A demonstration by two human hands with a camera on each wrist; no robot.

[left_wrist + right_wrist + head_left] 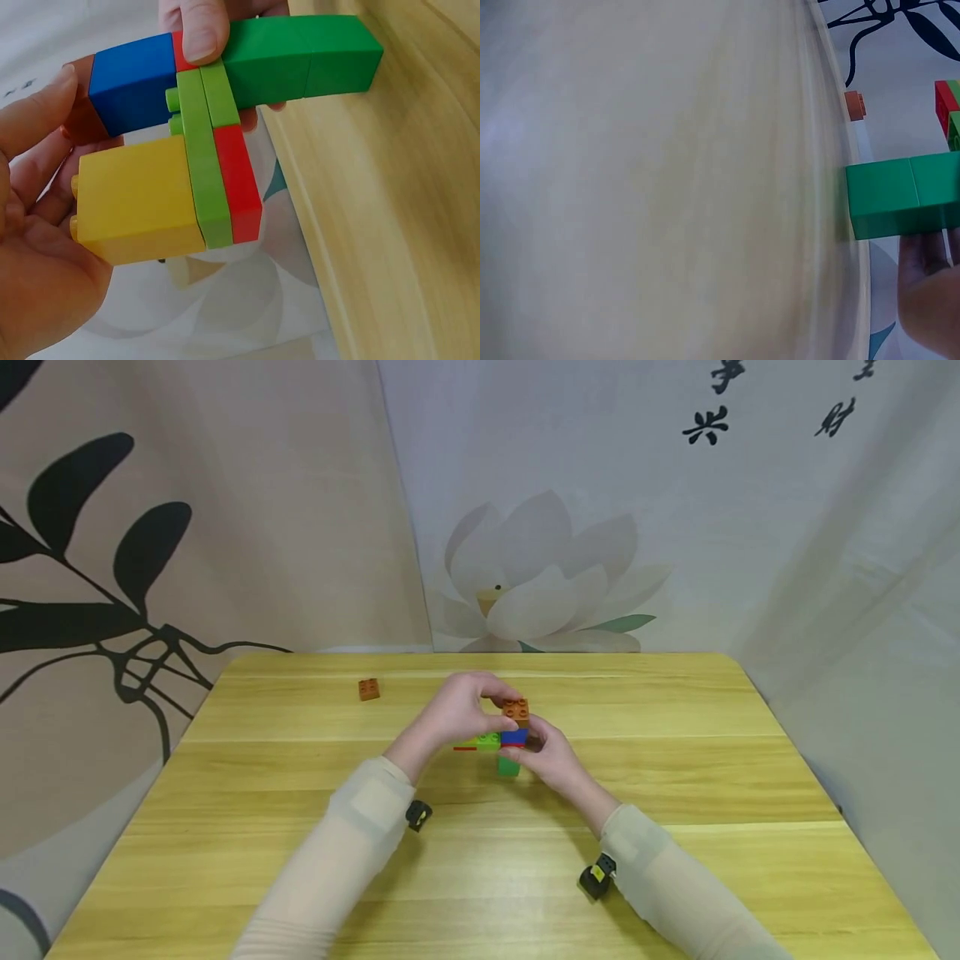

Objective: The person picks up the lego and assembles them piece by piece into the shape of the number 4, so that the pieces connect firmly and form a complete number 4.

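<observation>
Both hands hold one upright assembly of toy building blocks above the table. Between thumb and fingers, my left hand (459, 708) pinches the orange-brown block (515, 712) on top, which sits against the blue block (133, 79). My right hand (557, 762) grips the assembly lower down, its thumb over a thin red piece beside the blue block. Two green blocks (300, 60) form the lower end. Off to one side extend light green pieces (204, 172), with a yellow block (139, 199) and a red piece (240, 184) on opposite faces.
A loose orange-brown block (368, 690) lies near the far edge of the wooden table (480, 877), left of the hands. Behind the table hangs a printed curtain (300, 485). A small black camera sits at each wrist.
</observation>
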